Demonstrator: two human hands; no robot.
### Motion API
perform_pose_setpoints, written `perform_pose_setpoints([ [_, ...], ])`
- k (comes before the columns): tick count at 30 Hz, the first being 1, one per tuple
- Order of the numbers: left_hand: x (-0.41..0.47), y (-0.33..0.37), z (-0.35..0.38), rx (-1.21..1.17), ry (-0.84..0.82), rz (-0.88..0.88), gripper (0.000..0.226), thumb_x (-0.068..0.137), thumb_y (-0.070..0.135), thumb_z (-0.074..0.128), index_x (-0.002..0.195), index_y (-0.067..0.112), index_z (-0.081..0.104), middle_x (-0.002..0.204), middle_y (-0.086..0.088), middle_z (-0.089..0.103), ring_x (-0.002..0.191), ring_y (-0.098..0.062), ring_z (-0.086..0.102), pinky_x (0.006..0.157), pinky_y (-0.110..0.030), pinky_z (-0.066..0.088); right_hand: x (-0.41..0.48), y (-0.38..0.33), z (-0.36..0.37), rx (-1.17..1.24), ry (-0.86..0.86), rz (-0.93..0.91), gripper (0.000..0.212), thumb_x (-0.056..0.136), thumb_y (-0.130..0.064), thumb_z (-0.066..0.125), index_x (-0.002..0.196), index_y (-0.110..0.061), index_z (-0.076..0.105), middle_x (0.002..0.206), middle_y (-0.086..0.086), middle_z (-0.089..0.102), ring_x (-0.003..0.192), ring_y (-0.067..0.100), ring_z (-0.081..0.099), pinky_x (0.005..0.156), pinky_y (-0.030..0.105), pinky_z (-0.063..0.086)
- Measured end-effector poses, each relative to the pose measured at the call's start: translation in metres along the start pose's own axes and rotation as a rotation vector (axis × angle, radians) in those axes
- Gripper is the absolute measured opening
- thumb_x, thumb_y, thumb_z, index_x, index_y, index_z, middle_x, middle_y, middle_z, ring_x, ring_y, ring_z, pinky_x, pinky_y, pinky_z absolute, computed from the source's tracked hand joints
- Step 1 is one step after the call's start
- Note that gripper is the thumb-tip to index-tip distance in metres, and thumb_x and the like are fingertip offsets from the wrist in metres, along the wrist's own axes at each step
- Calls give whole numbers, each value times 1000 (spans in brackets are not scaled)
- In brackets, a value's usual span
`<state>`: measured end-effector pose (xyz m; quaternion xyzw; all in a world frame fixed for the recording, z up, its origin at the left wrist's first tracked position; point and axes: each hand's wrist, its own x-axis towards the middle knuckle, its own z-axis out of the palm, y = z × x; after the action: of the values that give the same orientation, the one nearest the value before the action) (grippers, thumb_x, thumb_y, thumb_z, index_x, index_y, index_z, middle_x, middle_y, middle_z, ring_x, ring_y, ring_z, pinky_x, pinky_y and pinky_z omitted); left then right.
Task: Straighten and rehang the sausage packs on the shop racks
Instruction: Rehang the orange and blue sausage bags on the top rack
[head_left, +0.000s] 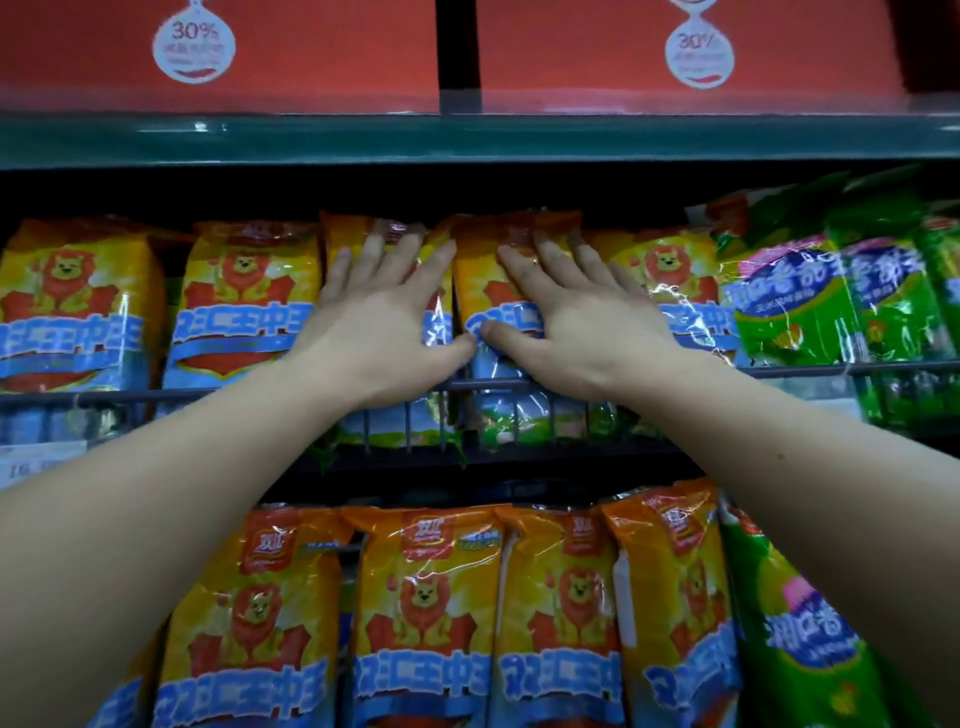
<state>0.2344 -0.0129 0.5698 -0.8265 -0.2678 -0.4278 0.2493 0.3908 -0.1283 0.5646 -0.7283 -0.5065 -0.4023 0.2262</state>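
upper rack (800, 370): row of orange sausage packs behind its front rail, green packs (795, 306) at right end | left hand (384, 332): fingers spread, flat on middle pack (436, 291) | right hand (576, 322): spread, flat on neighbouring pack (480, 291), thumbs nearly touching

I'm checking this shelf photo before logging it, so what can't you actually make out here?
All in the head view:
- Fronts of the two middle yellow packs: covered by the left hand and right hand.
- Lower ends of that row: behind the wire rail.
- Any hooks or pegs: hidden in the dark gap under the green shelf edge.
- Small print on the 30% sticker: blurred.
- Price label: cut off by the left edge and forearm.
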Motion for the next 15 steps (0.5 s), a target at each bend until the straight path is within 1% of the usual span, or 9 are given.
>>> perform_pose_setpoints([
  [2,3,-1,1,10,-17,0,99,69,79,23,156,37,1,165,5,-6,151,-20,-14,122,-44,-7,2,2,1,-7,-8,14,79,88,-79,23,155,-46,-3,167,-7,-4,154,25,-3,123,48,5],
  [5,5,-3,0,17,-49,-2,112,58,91,18,155,38,0,165,5,-8,151,-20,-16,122,-46,-6,5,0,0,-14,-19,35,79,88,-81,25,155,-48,-1,167,-9,-2,154,25,-1,123,49,5],
  [9,7,-5,-3,4,-112,-7,119,52,97,25,154,42,-4,165,7,-10,151,-20,-16,121,-45,-8,5,-1,0,-29,31,66,80,87,-82,28,155,-47,4,167,-7,7,151,28,10,121,53,8],
  [11,9,-4,-4,3,-130,-17,118,55,97,28,154,43,-5,165,7,-10,151,-21,-15,121,-45,-9,3,-2,1,-42,64,88,79,87,-81,28,155,-46,6,166,-5,11,150,29,15,121,54,9],
  [13,10,-3,-5,12,-144,-28,110,66,93,39,154,43,-5,165,6,-11,151,-22,-15,121,-45,-10,2,-4,1,-45,85,105,79,87,-80,29,155,-46,8,165,-5,14,149,30,18,120,56,10],
  [15,12,-1,-4,22,-143,-26,103,74,87,43,154,44,-5,165,6,-11,151,-23,-15,121,-45,-10,2,-6,2,-52,95,118,79,87,-80,31,155,-45,10,165,-5,16,148,31,19,118,59,11],
])
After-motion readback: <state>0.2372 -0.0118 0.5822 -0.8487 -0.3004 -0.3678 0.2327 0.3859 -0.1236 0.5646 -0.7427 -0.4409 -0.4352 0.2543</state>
